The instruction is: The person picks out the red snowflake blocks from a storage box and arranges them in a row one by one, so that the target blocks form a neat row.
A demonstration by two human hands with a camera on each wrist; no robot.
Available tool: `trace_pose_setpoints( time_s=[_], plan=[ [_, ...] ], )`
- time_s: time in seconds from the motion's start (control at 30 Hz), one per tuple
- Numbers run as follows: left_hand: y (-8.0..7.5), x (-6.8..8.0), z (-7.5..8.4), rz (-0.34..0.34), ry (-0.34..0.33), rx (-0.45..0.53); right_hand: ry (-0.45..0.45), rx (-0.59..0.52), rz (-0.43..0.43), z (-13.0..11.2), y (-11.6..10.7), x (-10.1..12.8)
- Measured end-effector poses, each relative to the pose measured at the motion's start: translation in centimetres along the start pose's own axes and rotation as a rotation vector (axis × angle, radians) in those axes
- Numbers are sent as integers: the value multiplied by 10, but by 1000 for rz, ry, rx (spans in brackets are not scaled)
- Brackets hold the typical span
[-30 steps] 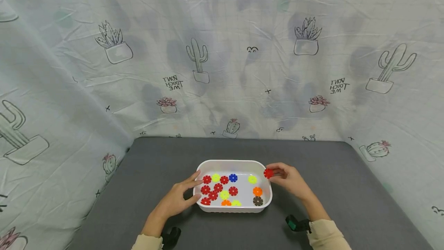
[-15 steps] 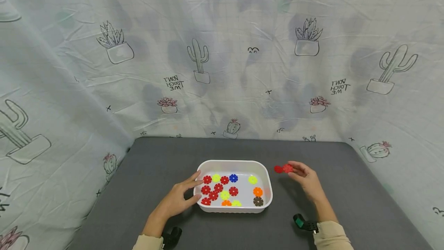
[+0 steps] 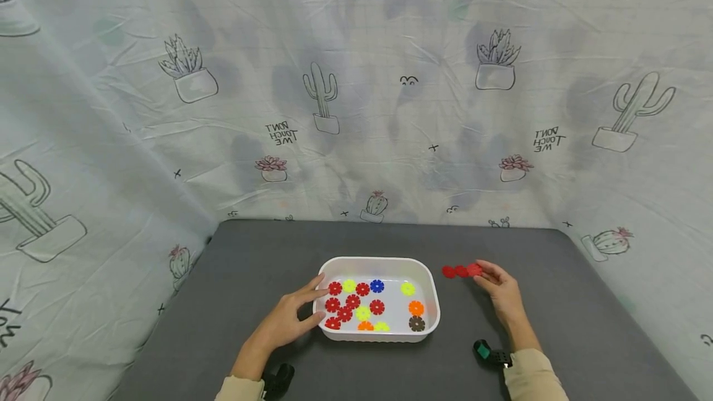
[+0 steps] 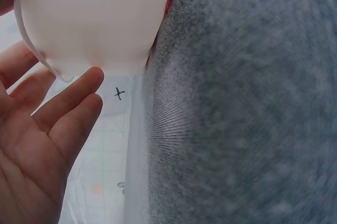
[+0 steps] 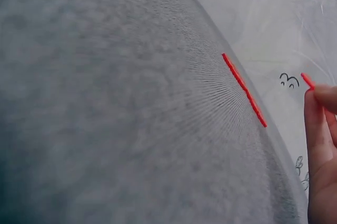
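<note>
On the grey table (image 3: 256, 265), just right of the white tray (image 3: 379, 261), lies a short row of red flower discs (image 3: 455, 271) — the right hand (image 3: 501, 293) pinches a third red disc (image 3: 475, 270) at the right end of that row, fingertips curled round it; the right wrist view shows it edge-on, apart from the row. The left hand (image 3: 284, 317) rests against the tray's left wall, fingers straight and loosely spread, holding nothing. Inside the tray lie more discs — red ones (image 3: 342, 305) clustered left, with yellow, orange, one blue (image 3: 377, 286) and one brown (image 3: 416, 323). A cactus-print cloth (image 3: 356, 91) hangs behind.
</note>
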State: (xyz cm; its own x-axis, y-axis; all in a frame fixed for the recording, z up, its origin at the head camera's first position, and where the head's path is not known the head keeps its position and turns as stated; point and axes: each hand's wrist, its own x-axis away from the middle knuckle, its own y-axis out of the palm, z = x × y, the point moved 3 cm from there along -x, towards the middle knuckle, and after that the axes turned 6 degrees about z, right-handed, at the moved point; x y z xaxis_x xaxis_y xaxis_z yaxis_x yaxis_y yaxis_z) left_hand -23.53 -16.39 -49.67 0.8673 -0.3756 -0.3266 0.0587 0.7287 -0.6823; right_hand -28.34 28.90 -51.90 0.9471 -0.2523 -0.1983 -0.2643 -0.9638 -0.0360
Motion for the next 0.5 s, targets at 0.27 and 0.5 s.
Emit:
trace_pose_setpoints(
  time_s=[0.27, 0.5],
  plan=[
    [1, 0, 1, -6, -14, 16, 19, 27, 86, 14, -5, -5],
    [0, 0, 1, 9, -15, 31, 18, 206, 106, 20, -7, -14]
  ],
)
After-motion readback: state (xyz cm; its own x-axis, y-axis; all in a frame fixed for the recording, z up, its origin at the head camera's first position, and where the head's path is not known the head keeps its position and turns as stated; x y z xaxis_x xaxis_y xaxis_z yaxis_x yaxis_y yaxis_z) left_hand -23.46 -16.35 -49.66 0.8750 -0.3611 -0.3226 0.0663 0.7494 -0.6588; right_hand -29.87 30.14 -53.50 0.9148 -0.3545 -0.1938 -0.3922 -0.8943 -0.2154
